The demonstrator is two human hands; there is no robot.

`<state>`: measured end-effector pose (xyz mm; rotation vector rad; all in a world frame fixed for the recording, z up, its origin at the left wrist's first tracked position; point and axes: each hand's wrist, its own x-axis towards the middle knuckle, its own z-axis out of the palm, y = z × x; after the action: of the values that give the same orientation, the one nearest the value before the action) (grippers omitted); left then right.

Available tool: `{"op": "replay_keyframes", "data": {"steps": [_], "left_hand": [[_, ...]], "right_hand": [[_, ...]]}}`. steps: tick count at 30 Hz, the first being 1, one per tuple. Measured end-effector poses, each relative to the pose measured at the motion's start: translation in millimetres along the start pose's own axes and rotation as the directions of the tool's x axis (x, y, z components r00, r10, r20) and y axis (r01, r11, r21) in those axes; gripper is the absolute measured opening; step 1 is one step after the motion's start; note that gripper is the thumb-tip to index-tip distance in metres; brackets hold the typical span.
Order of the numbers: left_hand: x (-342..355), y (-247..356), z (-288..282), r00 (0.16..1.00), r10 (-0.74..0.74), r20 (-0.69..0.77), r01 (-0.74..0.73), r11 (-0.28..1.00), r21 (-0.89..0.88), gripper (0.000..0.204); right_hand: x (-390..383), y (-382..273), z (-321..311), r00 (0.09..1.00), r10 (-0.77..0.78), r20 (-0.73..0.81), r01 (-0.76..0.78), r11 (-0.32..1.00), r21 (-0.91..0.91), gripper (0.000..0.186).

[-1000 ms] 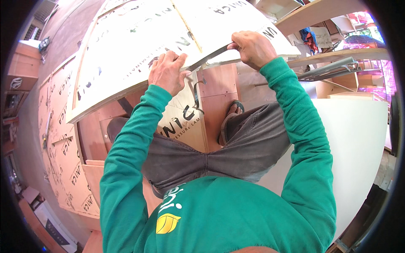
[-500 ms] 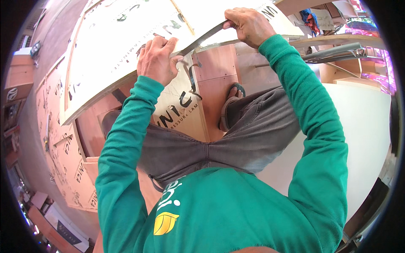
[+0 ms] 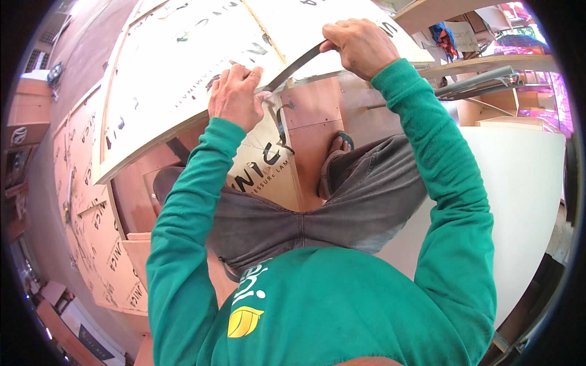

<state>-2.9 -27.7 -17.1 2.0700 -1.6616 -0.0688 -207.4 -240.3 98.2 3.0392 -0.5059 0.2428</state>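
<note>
The dark strip (image 3: 297, 65) slants between the person's two hands, which stand apart: the right hand (image 3: 360, 47) pinches its upper end, the left hand (image 3: 235, 97) its lower end, beside the edge of the printed panel (image 3: 168, 79).

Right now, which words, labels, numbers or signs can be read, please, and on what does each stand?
Printed wording is placed here, not copied.
White panel ahead: dark lettering, partly lost in glare.
Lower board at centre: large black letters, smaller line beneath.
Green shirt: white letters, yellow emblem.
Boards at left: repeated dark print, mostly too small.
</note>
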Motion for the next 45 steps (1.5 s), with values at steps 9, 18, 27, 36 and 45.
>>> {"op": "replay_keyframes", "data": {"steps": [9, 18, 27, 36, 45], "left_hand": [[-1, 1, 3, 1.000, 0.001, -0.006, -0.001, 1.000, 0.013, 0.048], [0, 7, -2, 0.999, -0.032, 0.032, 0.032, 0.999, 0.000, 0.052], [1, 0, -3, 0.999, -0.009, 0.031, 0.009, 1.000, 0.003, 0.052], [3, 4, -2, 1.000, -0.014, 0.019, 0.013, 1.000, 0.010, 0.053], [2, 4, -5, 0.999, -0.026, 0.021, 0.026, 1.000, 0.001, 0.051]], "right_hand": [[-12, 9, 12, 1.000, 0.001, -0.010, -0.001, 1.000, 0.030, 0.014], [-30, 22, 40, 0.999, 0.041, -0.005, -0.040, 0.993, 0.115, 0.012], [0, 3, 6, 0.994, -0.051, -0.098, 0.052, 0.999, 0.006, 0.015], [-8, 29, 33, 0.998, -0.025, -0.050, 0.032, 0.986, 0.161, 0.008], [-12, 12, 21, 0.999, -0.003, -0.046, 0.007, 0.996, 0.094, 0.010]]}}
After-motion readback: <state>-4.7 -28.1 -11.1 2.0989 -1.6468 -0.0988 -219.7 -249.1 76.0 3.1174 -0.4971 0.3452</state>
